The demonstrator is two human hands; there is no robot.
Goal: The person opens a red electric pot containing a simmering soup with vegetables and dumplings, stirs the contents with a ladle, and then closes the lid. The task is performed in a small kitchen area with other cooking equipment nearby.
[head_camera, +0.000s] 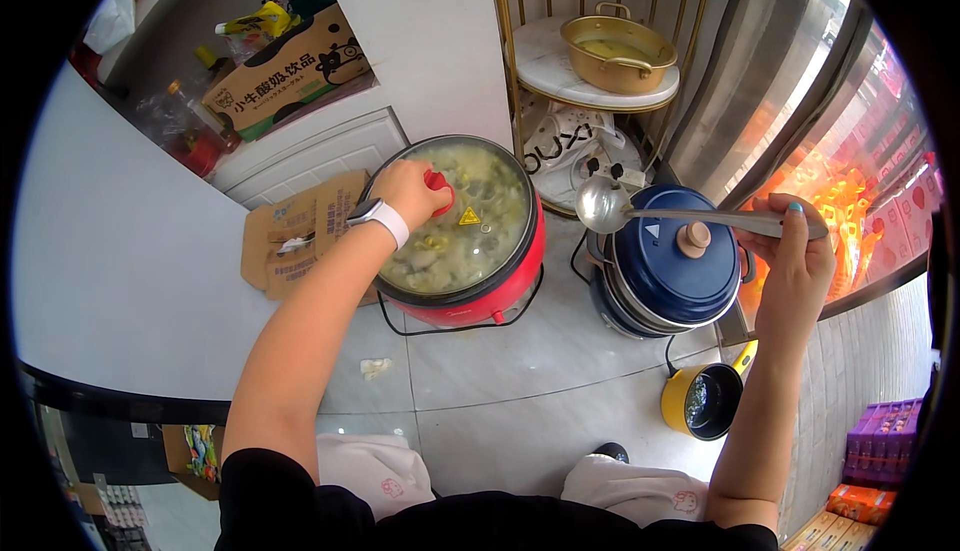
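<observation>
My left hand (409,194), with a watch at its wrist, grips the red knob (439,193) of a glass lid (487,251). Under the lid, a red electric pot (465,307) on the tiled floor holds pale broth with greens and yellowish pieces; the lid lies on its rim. My right hand (795,251) holds the handle of a metal ladle (600,204) level, its bowl to the left. The ladle passes above a dark blue pot with a blue lid (664,273) and wooden knob.
A yellow saucepan (679,401) stands on the floor at right. A gold-coloured pot (619,82) with liquid sits on a round marble-look shelf (532,63). Flattened cardboard (300,213) lies left of the red pot. A cardboard box (292,70) and bottles fill a cabinet. Cords run near both electric pots.
</observation>
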